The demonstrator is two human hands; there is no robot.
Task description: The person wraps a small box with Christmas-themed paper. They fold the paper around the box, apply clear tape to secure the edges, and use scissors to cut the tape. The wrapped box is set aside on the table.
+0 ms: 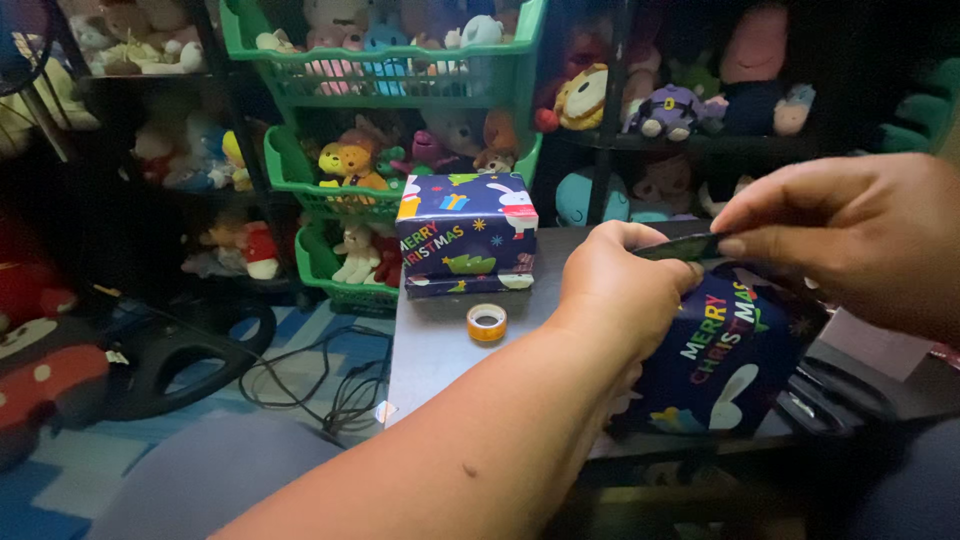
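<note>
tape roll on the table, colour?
Orange roll of clear tape, best seen in the head view.

Dark blue festive-print wrapped box [725,360]; orange tape roll [487,322]; green baskets [385,70].

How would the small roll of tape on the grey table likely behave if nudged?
The tape roll lies flat on the table, so it would probably slide, not roll. It looks small and hollow, likely light. Tipped onto its edge, it could roll away.

Glossy printed paper on the held parcel [725,355]; smooth matt grey table [440,345]; green plastic baskets [385,75].
</note>
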